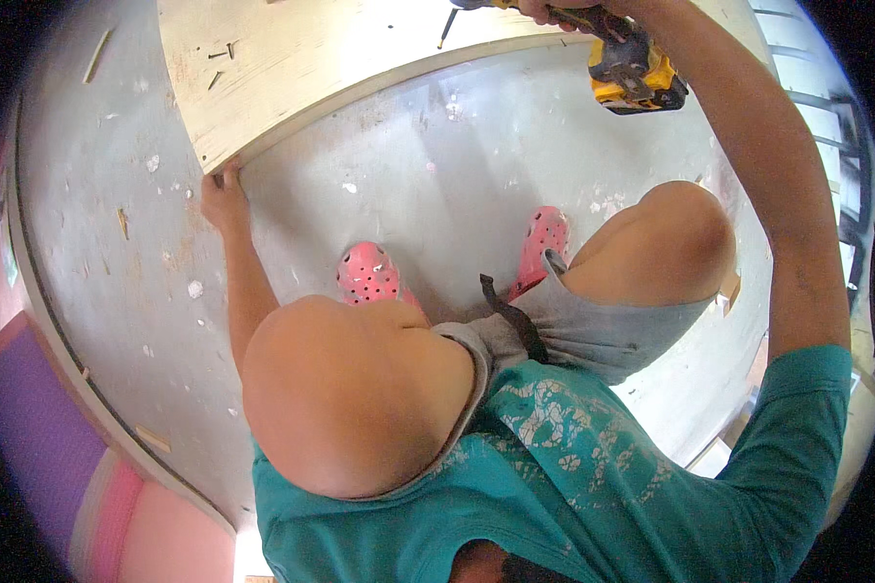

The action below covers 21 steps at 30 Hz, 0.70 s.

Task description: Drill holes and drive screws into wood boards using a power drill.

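My right hand (576, 14), at the top edge of the view, is closed around the grip of a yellow-and-black cordless drill (638, 82). A thin dark bit points from the drill down toward a pale wooden board (311, 58); whether its tip touches the wood I cannot tell. With my left hand (226, 202) I grip the board's near left corner, some fingers hidden by the edge. Several loose screws (222, 54) lie on the board's left part. The top of the drill is cut off by the frame.
Below the board is a grey floor (117, 262) with white specks and wood slivers (97, 55). My pink clogs (367, 272) are planted close to the board. A purple and pink wall panel (44, 428) stands at left. Dark metal bars (826, 102) run along the right.
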### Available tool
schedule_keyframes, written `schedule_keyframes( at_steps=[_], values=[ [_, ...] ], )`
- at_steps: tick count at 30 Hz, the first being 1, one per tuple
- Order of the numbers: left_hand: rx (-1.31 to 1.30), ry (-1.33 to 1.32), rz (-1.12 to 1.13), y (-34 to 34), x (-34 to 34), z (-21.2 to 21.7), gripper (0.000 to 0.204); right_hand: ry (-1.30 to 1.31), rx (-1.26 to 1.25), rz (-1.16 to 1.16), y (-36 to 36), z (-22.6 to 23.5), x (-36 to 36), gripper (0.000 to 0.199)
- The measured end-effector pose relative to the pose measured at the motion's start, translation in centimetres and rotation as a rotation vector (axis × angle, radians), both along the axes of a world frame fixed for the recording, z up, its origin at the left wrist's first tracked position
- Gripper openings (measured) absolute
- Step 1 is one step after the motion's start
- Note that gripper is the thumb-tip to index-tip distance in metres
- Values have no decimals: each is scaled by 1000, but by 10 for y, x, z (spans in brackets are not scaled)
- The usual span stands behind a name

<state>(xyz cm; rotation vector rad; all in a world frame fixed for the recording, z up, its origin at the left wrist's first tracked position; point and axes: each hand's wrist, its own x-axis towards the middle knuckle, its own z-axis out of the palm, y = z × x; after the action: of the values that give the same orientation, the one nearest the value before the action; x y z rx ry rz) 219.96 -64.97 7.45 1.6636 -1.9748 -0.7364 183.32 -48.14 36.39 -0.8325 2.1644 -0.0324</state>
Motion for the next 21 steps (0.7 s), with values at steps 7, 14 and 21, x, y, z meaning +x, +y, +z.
schedule_keyframes(
  at_steps=[7, 14, 21],
  values=[
    [-708, 133, -256, 50, -59, 37, 33, 86, 49, -36, -2, 10, 4, 7],
    [-367, 270, -964, 82, -232, 56, 25, 11, 12, -60, 3, 12, -8, 5],
    [-236, 376, -852, 88, -255, 38, 15, -59, -23, -97, 24, 11, -12, 2]
  ],
)
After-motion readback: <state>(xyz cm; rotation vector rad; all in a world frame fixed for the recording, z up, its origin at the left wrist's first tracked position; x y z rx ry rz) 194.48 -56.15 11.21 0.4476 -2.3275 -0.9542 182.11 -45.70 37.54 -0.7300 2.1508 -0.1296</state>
